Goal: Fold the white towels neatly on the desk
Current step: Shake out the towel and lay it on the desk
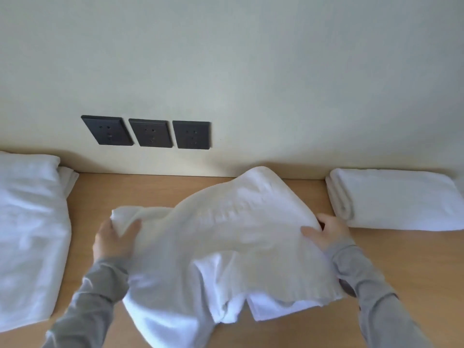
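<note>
A loose white towel (226, 242) is lifted over the middle of the wooden desk (140, 189), billowing up in a hump with its lower part sagging toward me. My left hand (113, 239) grips its left edge, bunched between thumb and fingers. My right hand (326, 232) holds its right edge, fingers partly under the cloth. Both arms wear grey sleeves. A neatly folded white towel (394, 199) lies at the back right of the desk, against the wall.
A pile of white towels (30, 234) covers the desk's left side. Three black wall sockets (148, 133) sit on the cream wall just above the desk's back edge. Bare wood shows between the piles.
</note>
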Demonstrator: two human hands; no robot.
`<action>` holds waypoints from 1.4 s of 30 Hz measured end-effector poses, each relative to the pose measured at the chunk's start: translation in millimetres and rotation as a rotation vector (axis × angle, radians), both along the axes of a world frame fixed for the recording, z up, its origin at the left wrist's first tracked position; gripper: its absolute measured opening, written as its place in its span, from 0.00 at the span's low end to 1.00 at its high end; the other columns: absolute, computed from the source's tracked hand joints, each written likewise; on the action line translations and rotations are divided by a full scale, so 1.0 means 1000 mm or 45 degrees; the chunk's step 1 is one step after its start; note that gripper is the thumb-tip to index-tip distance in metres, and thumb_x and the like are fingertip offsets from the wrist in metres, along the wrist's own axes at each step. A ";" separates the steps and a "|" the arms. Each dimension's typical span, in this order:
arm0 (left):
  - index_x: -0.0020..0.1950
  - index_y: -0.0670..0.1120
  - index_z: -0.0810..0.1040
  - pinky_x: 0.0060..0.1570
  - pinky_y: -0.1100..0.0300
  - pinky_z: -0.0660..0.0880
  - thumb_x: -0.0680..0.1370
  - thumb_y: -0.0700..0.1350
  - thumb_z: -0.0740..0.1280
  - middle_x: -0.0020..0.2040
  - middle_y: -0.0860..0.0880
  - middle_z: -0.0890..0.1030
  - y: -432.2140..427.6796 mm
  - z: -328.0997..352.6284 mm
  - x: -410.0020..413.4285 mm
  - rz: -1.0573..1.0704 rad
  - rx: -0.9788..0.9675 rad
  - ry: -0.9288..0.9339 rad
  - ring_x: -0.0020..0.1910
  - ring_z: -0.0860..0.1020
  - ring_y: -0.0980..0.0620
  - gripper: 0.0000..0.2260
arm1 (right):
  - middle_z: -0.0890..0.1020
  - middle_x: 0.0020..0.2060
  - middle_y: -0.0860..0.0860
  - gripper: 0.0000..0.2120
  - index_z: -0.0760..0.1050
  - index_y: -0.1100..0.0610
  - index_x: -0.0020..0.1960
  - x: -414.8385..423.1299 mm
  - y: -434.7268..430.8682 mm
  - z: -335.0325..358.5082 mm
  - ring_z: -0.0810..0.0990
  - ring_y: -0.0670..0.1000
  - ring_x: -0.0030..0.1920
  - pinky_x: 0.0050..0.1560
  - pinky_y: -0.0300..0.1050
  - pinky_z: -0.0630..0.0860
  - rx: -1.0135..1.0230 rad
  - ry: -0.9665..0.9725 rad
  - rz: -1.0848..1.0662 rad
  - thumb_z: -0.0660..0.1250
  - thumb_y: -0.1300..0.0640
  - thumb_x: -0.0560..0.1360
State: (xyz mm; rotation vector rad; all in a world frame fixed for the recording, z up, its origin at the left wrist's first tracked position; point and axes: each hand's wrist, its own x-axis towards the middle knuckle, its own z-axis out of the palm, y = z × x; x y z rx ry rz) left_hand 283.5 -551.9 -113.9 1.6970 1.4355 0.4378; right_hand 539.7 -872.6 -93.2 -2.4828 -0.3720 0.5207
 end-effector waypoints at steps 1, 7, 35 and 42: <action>0.50 0.40 0.72 0.51 0.44 0.72 0.60 0.63 0.65 0.49 0.35 0.77 0.012 0.011 -0.002 -0.040 0.059 -0.008 0.48 0.75 0.35 0.30 | 0.77 0.31 0.52 0.08 0.74 0.60 0.37 -0.006 -0.004 0.014 0.75 0.56 0.34 0.31 0.42 0.66 -0.066 -0.194 0.026 0.69 0.56 0.69; 0.66 0.40 0.66 0.59 0.43 0.69 0.61 0.66 0.66 0.61 0.35 0.74 0.081 0.027 0.022 -0.177 0.218 0.207 0.59 0.72 0.33 0.42 | 0.72 0.46 0.47 0.16 0.70 0.54 0.54 -0.057 -0.022 0.002 0.72 0.49 0.45 0.41 0.43 0.70 -0.549 -0.381 0.124 0.61 0.43 0.75; 0.51 0.43 0.79 0.53 0.52 0.77 0.65 0.55 0.75 0.48 0.43 0.82 0.037 -0.069 -0.108 -0.103 -0.656 0.358 0.48 0.80 0.42 0.22 | 0.80 0.44 0.46 0.24 0.78 0.51 0.49 -0.263 0.197 -0.083 0.80 0.48 0.42 0.41 0.36 0.76 0.146 -0.577 1.261 0.75 0.40 0.58; 0.49 0.43 0.78 0.24 0.62 0.76 0.76 0.50 0.68 0.42 0.43 0.76 0.048 -0.061 -0.118 -0.009 -1.065 0.011 0.34 0.77 0.47 0.10 | 0.80 0.43 0.45 0.30 0.75 0.51 0.51 -0.298 0.232 -0.091 0.80 0.48 0.39 0.38 0.36 0.76 0.056 -0.542 1.263 0.78 0.41 0.53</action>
